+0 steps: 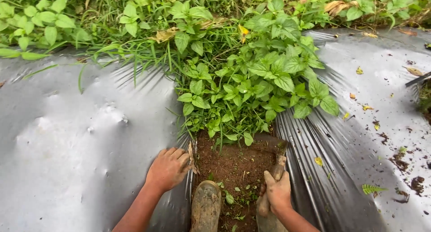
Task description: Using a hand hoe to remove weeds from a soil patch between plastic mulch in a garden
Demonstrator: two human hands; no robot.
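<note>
Two hands: I see both low in the frame, either side of a strip of bare brown soil (235, 162).
Left sheet: a wide silver-grey plastic mulch sheet (67, 146) covers the ground on the left, smooth and dimpled.
Left hand: my left hand (168, 169) lies palm down on that sheet's inner edge, fingers curled loosely together over the rim where it meets the soil; it grips nothing I can make out.
Boot: a muddy rounded rubber boot toe (205, 209) stands on the soil between the hands, just beside the left wrist.
Weeds: a dense clump of broad-leaved green weeds (256, 83) fills the gap ahead, starting at the far end of the cleared soil.
Right hand: my right hand (278, 191) is closed tight around a mud-caked wooden tool handle (278, 167), which points up toward the weeds.
Right sheet: a second pleated silver-grey plastic sheet (359, 124) runs off to the right, flecked with leaves and dirt.
Room: open soil lies only in the narrow channel between the two sheet edges.
</note>
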